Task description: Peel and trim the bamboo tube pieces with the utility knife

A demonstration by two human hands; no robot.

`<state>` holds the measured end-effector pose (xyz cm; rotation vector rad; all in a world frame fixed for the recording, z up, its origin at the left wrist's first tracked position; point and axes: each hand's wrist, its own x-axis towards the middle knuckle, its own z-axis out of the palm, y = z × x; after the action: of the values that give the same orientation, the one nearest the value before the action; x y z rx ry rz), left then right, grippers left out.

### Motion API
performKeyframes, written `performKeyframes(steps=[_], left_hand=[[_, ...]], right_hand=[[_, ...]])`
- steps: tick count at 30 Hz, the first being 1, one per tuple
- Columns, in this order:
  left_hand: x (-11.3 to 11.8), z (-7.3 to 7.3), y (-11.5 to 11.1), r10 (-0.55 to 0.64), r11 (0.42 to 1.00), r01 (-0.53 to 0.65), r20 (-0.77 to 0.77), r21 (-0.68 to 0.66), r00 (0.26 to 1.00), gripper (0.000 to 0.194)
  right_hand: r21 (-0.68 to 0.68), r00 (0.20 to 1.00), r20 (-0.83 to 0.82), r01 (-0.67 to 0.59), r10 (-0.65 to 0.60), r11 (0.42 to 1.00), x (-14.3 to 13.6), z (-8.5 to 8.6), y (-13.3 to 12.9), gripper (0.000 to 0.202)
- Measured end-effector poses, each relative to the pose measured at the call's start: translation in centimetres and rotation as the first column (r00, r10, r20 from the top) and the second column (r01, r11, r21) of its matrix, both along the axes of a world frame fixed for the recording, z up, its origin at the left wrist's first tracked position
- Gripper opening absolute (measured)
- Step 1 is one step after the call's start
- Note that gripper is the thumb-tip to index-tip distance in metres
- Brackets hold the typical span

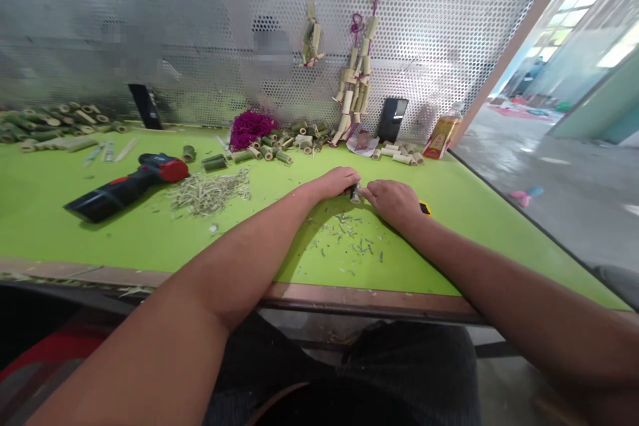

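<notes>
Left hand point(338, 182): arm outstretched, fingers clamped on short bamboo piece point(355, 194). Right hand point(394, 201): palm down, closed around yellow-ended knife point(424, 208), fingertips touching the piece. Shavings point(352, 239) lie beneath both wrists.

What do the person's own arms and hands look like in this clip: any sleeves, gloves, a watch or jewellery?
Both forearms are bare along all that shows: no sleeves, no gloves. The left hand and right hand carry no visible watch, wristband or bracelet; rings are too small to tell. Two hands, no cables or markings.
</notes>
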<state>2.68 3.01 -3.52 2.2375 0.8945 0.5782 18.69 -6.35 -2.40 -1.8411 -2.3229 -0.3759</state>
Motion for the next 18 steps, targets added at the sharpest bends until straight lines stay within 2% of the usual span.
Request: performKeyframes(steps=[4,13,18], left_hand=[[0.1,0.1,-0.1,-0.006,1.000,0.006,0.000,0.016,1.000,0.029],[-0.2,0.1,-0.3,0.002,0.999,-0.002,0.016,-0.047,1.000,0.028],[-0.2,-0.3,0.3,0.072,0.996,-0.069,0.050,-0.063,0.996,0.028]], right_hand=[[-0.029,1.000,-0.004,-0.004,0.004,1.000,0.3,-0.1,0.2,0.056],[-0.110,1.000,0.004,-0.022,0.022,0.994,0.2,0.1,-0.2,0.059],[-0.158,0.981,0.087,-0.159,0.175,0.975,-0.3,0.0,-1.1,0.060]])
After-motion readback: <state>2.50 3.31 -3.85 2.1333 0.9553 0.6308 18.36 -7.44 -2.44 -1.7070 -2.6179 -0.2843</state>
